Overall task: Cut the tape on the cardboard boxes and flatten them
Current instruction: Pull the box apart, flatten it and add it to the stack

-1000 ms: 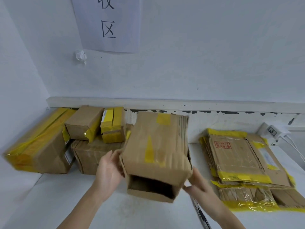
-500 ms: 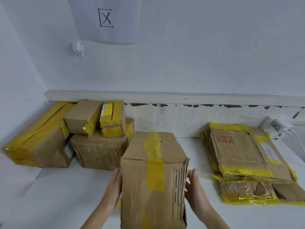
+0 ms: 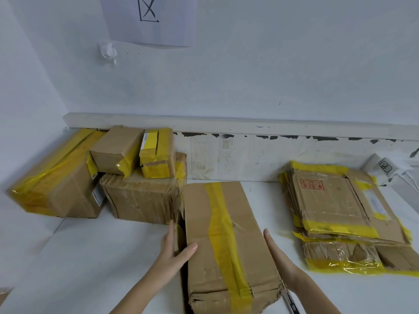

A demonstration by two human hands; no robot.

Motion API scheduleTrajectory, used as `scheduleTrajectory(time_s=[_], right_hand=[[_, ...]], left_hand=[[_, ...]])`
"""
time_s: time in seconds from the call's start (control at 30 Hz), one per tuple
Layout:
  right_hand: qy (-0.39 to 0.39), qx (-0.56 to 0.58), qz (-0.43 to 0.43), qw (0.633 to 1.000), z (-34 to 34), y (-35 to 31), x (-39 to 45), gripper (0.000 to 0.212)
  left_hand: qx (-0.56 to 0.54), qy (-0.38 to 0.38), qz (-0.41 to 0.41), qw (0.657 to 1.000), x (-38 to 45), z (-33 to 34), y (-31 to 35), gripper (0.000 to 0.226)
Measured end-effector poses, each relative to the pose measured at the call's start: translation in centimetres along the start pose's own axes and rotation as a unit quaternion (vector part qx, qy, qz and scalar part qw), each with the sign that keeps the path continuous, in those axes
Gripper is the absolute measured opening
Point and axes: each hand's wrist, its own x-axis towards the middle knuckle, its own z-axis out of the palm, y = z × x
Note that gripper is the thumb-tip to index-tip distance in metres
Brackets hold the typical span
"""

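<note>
A tall cardboard box [image 3: 224,243] lies on its long side at the near centre of a white table [image 3: 90,257], a yellow tape strip [image 3: 223,234] running lengthwise down its top face. To do this step well, I'd judge: steady the box w/ one hand, then cut along the tape seam, blade pointed away from fingers (a dark thin tool [image 3: 291,302], maybe the cutter, lies at the box's near right edge). Left hand [image 3: 175,248] rests flat against the box's left side, fingers straight, thumb over the top edge, gripping nothing. Right hand [image 3: 280,259] sits flat by the right side, fingers straight, empty; contact unclear. Sealed boxes [image 3: 140,196] are stacked far left; flattened boxes [image 3: 335,209] are piled right.
</note>
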Motion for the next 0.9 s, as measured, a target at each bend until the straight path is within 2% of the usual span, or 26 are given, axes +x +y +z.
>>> scheduleTrajectory(time_s=[0.03,0.1,0.13,0.23,0.37,0.47,0.53,0.6,0.67,0.73,0.8,0.9], right_hand=[[0.013,-0.037,0.021,0.999,5.8,1.6,-0.4,0.042],[0.05,-0.067,0.006,0.996,5.1,3.5,0.5,0.052],[0.06,-0.026,0.014,0.998,4.2,3.9,1.0,0.056],[0.094,-0.013,0.03,0.995,3.0,4.6,1.2,0.055],[0.121,-0.084,0.007,0.989,2.3,5.5,1.7,0.047],[0.111,-0.071,0.004,0.991,1.7,5.5,2.1,0.041],[0.146,-0.076,0.005,0.986,1.4,5.6,2.3,0.032],[0.246,-0.126,0.007,0.961,0.9,6.4,2.4,0.027],[0.328,-0.276,0.021,0.903,0.1,7.9,2.4,0.027],[0.318,-0.403,0.035,0.857,-0.3,9.0,2.1,0.019],[0.277,-0.449,0.05,0.848,-0.1,9.3,1.7,0.004],[0.238,-0.484,0.052,0.841,-0.3,9.2,1.5,0.009]], left_hand=[[0.0,0.01,0.01,1.0,0.4,-0.2,0.0,0.113],[0.033,0.055,0.025,0.998,1.1,-0.8,0.4,0.112],[0.072,0.072,0.048,0.994,1.4,-1.2,0.8,0.11],[0.132,0.12,0.13,0.975,3.2,-1.8,2.6,0.101],[0.124,0.104,0.215,0.963,6.4,-1.3,5.9,0.078],[0.114,0.089,0.207,0.968,7.9,-1.0,6.7,0.073],[0.127,0.099,0.201,0.966,8.2,-1.0,6.4,0.072],[0.141,0.107,0.194,0.965,8.0,-1.3,6.0,0.069],[0.145,0.116,0.193,0.964,7.6,-1.5,5.7,0.065],[0.148,0.134,0.196,0.96,7.1,-1.5,5.5,0.061],[0.162,0.155,0.196,0.954,6.7,-1.3,5.4,0.059],[0.173,0.179,0.19,0.95,5.9,-1.2,4.9,0.056]])
